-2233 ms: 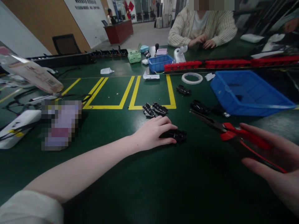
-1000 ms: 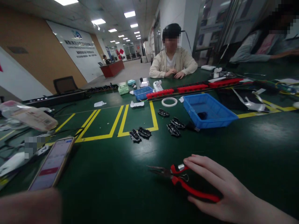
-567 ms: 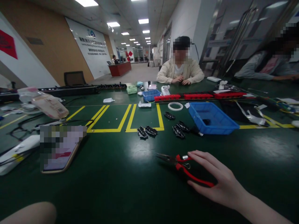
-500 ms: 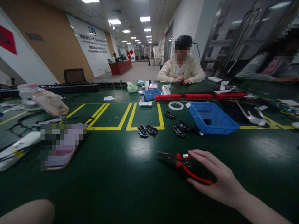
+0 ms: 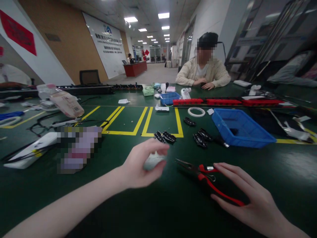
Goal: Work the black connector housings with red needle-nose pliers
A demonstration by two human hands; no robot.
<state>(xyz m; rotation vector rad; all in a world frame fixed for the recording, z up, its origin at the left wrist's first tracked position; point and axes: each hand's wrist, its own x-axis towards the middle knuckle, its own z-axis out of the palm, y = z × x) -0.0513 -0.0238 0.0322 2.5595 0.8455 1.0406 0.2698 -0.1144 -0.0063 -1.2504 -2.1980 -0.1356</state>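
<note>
My right hand (image 5: 255, 195) is on the red-handled needle-nose pliers (image 5: 204, 175), fingers along one handle and thumb by the other. The handles are spread and the jaws point left, slightly apart. My left hand (image 5: 146, 163) is over the green table with thumb and fingers curved apart and nothing visible between them; a pale light reflection shows through the gap. Just beyond its fingertips lie two small black clip-like parts (image 5: 169, 137), one partly covered by the hand. More such black parts (image 5: 200, 140) lie to the right.
A blue bin (image 5: 244, 137) stands right of the black parts, with a white ring (image 5: 196, 112) behind it. On the left are a phone (image 5: 81, 148), a white pack with cables (image 5: 32, 152) and a plastic bottle (image 5: 65, 100). Red strips (image 5: 223, 102) lie farther back. A person (image 5: 203, 71) sits opposite.
My left arm has come in from the lower left, reaching toward the black parts. The view has turned slightly left. My right hand stays on the pliers.
</note>
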